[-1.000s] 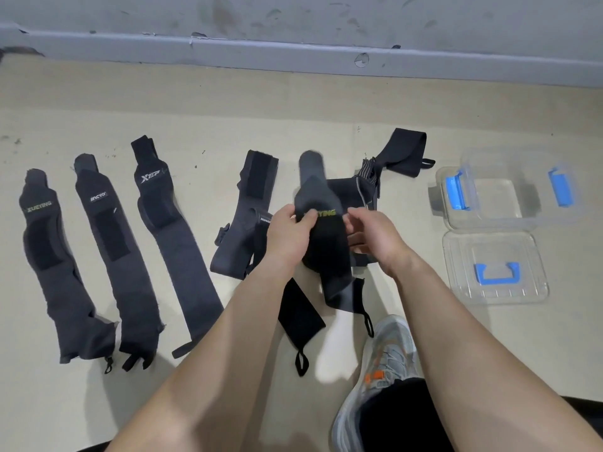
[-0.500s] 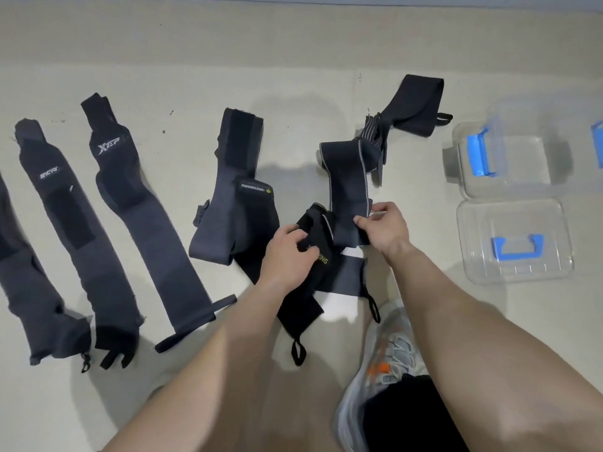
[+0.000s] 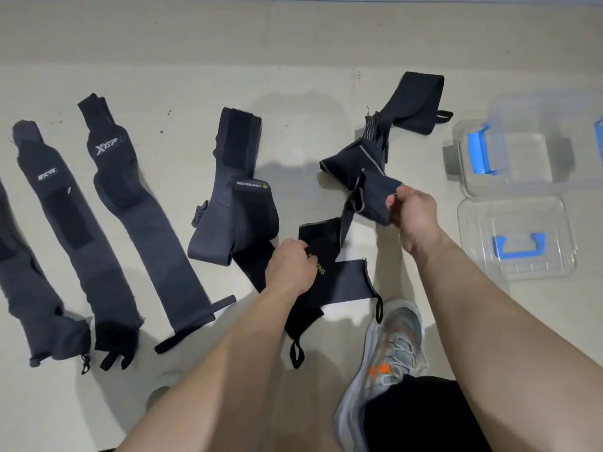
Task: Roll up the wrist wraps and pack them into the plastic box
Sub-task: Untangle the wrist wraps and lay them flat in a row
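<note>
Several dark wrist wraps lie on the beige floor. My left hand (image 3: 290,270) grips a black wrap with yellow lettering (image 3: 339,282) in the middle, its thumb loops trailing toward me. My right hand (image 3: 412,212) pinches the end of a dark wrap with a grey edge (image 3: 365,174), lifted slightly and twisted, running up to a wider band (image 3: 414,99). A clear plastic box (image 3: 522,151) with blue latches stands open at the right, nothing visible inside, and its clear lid (image 3: 515,236) with a blue handle lies in front of it.
A folded grey wrap labelled MANUEKLEAR (image 3: 235,190) lies left of my hands. Three long wraps (image 3: 150,207) stretch flat at the left. My grey and orange shoe (image 3: 388,360) is planted below the right hand. A wall base runs along the top.
The rolled wrap between both hands has been lowered to the floor and come apart. My right hand moved right and up, pulling the grey-edged wrap's end. The view tilted down.
</note>
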